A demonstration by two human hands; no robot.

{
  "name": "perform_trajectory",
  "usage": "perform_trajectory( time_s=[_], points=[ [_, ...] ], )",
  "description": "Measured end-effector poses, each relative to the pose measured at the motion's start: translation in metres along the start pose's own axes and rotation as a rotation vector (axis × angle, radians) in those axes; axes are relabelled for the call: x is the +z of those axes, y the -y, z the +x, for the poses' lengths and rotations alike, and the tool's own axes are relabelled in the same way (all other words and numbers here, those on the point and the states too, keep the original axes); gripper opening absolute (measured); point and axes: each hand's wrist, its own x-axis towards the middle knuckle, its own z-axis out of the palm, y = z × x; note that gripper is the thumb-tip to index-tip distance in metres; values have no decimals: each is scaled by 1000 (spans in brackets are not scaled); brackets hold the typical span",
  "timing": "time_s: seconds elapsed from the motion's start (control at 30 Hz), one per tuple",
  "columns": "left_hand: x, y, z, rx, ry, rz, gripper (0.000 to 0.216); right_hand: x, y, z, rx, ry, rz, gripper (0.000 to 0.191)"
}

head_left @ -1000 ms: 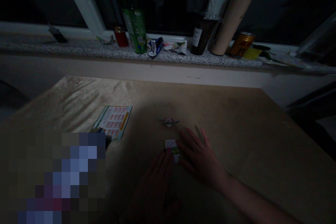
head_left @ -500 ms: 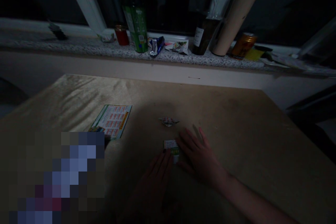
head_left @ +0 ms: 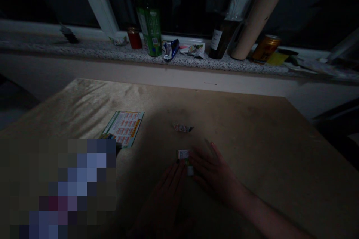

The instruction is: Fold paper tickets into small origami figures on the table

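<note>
A small piece of folded printed paper (head_left: 183,154), white with a green band, lies on the table between my hands. My left hand (head_left: 167,188) rests flat on its lower left, fingers stretched out side by side. From the right, my right hand (head_left: 214,173) touches the paper's edge with its fingertips, fingers extended and one raised apart. Both hands partly cover the paper. Just beyond them sits a second small folded paper (head_left: 183,128) with red and dark print. Deep shadow dims the hands and the paper.
A printed sheet (head_left: 125,124) with a grid of red figures lies to the left, beside a pixelated patch. Along the granite windowsill (head_left: 185,60) stand a green cup (head_left: 153,31), a red jar (head_left: 134,39), a dark cup (head_left: 220,41), a tall beige cylinder (head_left: 258,18) and an orange can (head_left: 265,49).
The view has shifted slightly, moving the scene rightward. My right hand has slid a little nearer along the paper. The farther folded paper now shows a flatter, less pointed outline.
</note>
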Motion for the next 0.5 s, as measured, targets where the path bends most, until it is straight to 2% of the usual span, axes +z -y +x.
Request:
perform_trajectory(
  time_s=[0.2, 0.5],
  points=[
    [4, 2, -1, 22, -25, 32, 93, -4, 0, -4, -62, -44, -7, 34],
    [-8, -2, 1, -15, 9, -3, 94, -1, 5, -10, -52, -83, -3, 37]
  ],
)
